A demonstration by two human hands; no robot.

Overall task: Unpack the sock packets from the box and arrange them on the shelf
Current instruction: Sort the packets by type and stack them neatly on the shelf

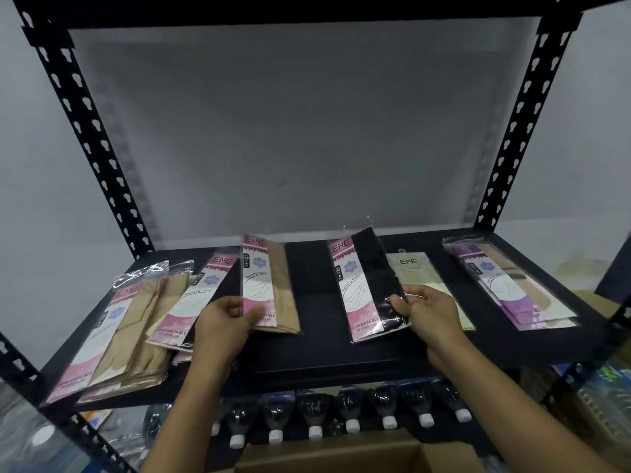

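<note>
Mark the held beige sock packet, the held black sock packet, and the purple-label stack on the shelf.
beige sock packet (278, 285): head view, on the tan sock beside its pink label.
black sock packet (375, 268): head view, on the dark sock.
purple-label stack (487, 268): head view, on the top packet's label.

Shelf (324, 353): packet pile (136, 329) lying at left (overlapping), packet stack (512, 285) lying at right. Between them, left hand (222, 322) holding left packet (269, 285), right hand (430, 312) holding right packet (365, 288). Bottles (348, 414) lying beneath; box (327, 455) sitting below, nearest.

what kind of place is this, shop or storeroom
Probably a stockroom or shop back room: a black slotted-steel rack, branded sock packets sorted in piles on it, wrapped bottles stored beneath, and an open cardboard box.
</note>
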